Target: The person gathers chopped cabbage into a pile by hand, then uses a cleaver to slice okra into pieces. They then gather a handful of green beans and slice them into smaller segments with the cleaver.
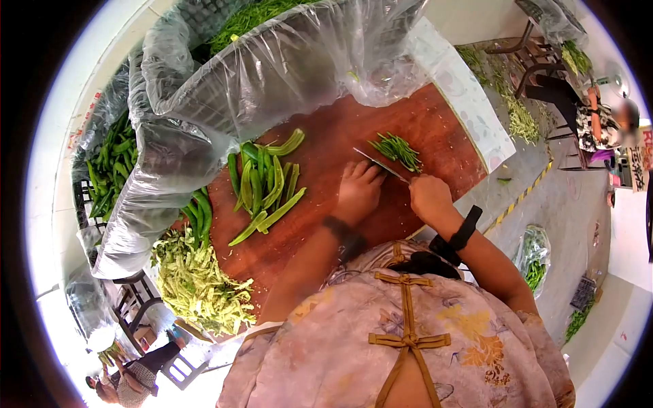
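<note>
A kitchen knife [382,165] is gripped in my right hand [432,199], its blade slanting up and left across the board. My left hand [359,190] is pressed to the board with bent fingers, their tips close beside the blade; whatever lies under them is hidden. Just beyond the blade lies a small pile of thin green pepper strips [398,151]. To the left, halved and opened long green peppers [262,180] are heaped on the reddish-brown cutting board [320,146].
Pale pepper cores and seeds [201,282] are piled at the board's lower left. Plastic-lined crates hold whole green peppers [115,163] and shredded pepper [258,20]. A plastic bag of greens [534,258] stands on the floor at right. Other people sit further off.
</note>
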